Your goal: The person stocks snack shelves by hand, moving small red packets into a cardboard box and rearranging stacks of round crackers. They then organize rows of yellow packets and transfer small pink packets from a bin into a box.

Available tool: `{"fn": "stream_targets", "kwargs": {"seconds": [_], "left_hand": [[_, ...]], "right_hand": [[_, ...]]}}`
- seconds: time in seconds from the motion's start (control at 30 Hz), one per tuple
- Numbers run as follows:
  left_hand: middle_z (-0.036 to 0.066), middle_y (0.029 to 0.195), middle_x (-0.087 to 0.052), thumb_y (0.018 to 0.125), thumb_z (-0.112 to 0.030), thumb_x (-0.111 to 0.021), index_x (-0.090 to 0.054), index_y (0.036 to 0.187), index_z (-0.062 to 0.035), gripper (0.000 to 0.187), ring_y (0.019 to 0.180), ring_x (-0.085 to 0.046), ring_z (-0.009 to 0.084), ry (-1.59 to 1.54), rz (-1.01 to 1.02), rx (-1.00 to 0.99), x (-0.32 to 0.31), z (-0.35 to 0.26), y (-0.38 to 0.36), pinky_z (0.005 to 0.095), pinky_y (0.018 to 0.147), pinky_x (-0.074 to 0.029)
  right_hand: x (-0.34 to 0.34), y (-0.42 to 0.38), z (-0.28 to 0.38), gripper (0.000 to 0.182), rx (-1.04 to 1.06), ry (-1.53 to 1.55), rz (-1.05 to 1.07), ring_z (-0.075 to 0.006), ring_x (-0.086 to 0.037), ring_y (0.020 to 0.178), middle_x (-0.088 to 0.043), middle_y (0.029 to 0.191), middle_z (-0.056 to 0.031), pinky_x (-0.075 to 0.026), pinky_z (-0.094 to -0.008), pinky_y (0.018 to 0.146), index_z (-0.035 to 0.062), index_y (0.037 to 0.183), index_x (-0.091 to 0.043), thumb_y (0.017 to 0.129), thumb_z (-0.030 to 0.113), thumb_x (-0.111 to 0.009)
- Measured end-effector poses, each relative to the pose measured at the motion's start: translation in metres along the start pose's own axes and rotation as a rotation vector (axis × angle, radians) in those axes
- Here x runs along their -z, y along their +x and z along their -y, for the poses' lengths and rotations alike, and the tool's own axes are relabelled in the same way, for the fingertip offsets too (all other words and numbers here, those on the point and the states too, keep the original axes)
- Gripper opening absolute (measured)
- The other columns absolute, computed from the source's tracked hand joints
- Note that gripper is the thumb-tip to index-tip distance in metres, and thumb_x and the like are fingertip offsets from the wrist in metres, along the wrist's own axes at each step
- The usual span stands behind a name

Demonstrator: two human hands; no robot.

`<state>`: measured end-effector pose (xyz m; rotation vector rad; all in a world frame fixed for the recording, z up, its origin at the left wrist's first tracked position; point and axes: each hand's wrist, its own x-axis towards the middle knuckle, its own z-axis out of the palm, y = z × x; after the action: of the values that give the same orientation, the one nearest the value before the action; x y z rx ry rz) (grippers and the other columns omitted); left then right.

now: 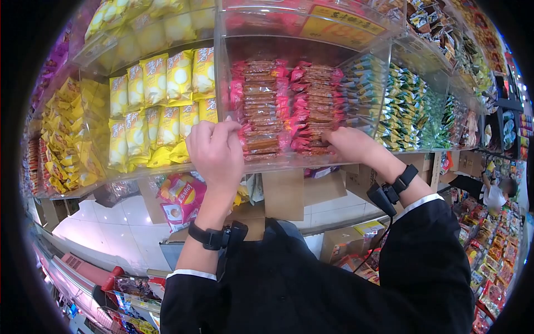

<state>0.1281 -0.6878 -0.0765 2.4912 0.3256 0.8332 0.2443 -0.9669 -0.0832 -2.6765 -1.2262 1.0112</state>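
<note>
Two columns of brown snack packets with red-pink ends, the left column (260, 106) and the right column (317, 103), stand in a clear plastic bin in front of me. My left hand (216, 149) is at the bin's front left corner, its fingers bent and closed against the left column's edge; what they hold, if anything, is hidden. At the front of the right column, my right hand (356, 146) has its curled fingers on the red-ended packets, pinching at one. Both wrists wear black straps with small devices.
Yellow chip bags (161, 106) fill the bin to the left, with green-and-white packets (403, 108) to the right. A yellow price sign (342, 25) is above. Below are cardboard boxes (282, 195) and a pink chip bag (182, 199). Another person (492, 195) is far right.
</note>
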Motion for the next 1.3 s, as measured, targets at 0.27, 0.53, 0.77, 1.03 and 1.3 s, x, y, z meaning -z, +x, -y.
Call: {"fn": "stream_targets", "kwargs": {"seconds": [0.27,0.53,0.77,1.03,1.3], "left_hand": [[0.003,0.071,-0.047,0.078,-0.005,-0.072,-0.068,0.077,-0.0136,0.01,0.072,-0.052,0.0236,0.02,0.0,-0.003,0.0,0.0,0.0,0.0367,0.069,-0.038],[0.003,0.071,-0.047,0.079,-0.005,-0.072,-0.067,0.077,-0.0138,0.01,0.071,-0.051,0.0232,0.033,-0.005,-0.013,0.0,0.0,0.001,0.0367,0.067,-0.037],[0.005,0.072,-0.05,0.081,-0.004,-0.073,-0.067,0.074,-0.0109,0.011,0.072,-0.052,0.0249,0.029,0.011,-0.011,0.002,-0.003,0.002,0.0379,0.067,-0.038],[0.004,0.071,-0.05,0.081,-0.005,-0.073,-0.067,0.074,-0.011,0.011,0.072,-0.052,0.0245,0.022,0.002,-0.01,0.002,-0.002,0.002,0.0378,0.068,-0.038],[0.004,0.072,-0.048,0.08,-0.004,-0.072,-0.068,0.074,-0.012,0.011,0.071,-0.051,0.0234,0.023,0.003,-0.006,0.001,-0.002,0.002,0.0374,0.066,-0.037]], "right_hand": [[-0.002,-0.001,-0.001,0.008,0.145,-0.115,-0.128,-0.0359,-0.068,0.075,-0.067,0.074,-0.0171,-0.055,-0.0458,0.069,0.0034,0.079,-0.069,0.074,0.01,-0.068],[0.023,0.005,0.018,0.013,0.052,-0.247,0.064,-0.0348,-0.068,0.085,-0.067,0.087,-0.0169,-0.055,-0.0454,0.073,0.0027,0.083,-0.067,0.074,0.012,-0.071],[0.014,0.024,0.033,0.013,0.322,0.128,-0.065,-0.037,-0.066,0.081,-0.069,0.082,-0.0179,-0.053,-0.0476,0.07,0.0042,0.082,-0.071,0.078,0.016,-0.07],[0.021,0.032,0.029,0.013,0.383,-0.005,0.015,-0.038,-0.066,0.078,-0.069,0.08,-0.0173,-0.052,-0.048,0.07,0.0069,0.084,-0.072,0.08,0.019,-0.067],[0.021,0.065,0.082,0.015,0.289,0.146,0.058,-0.0392,-0.067,0.085,-0.069,0.085,-0.0207,-0.053,-0.0487,0.075,0.0038,0.087,-0.072,0.077,0.014,-0.067]]}}
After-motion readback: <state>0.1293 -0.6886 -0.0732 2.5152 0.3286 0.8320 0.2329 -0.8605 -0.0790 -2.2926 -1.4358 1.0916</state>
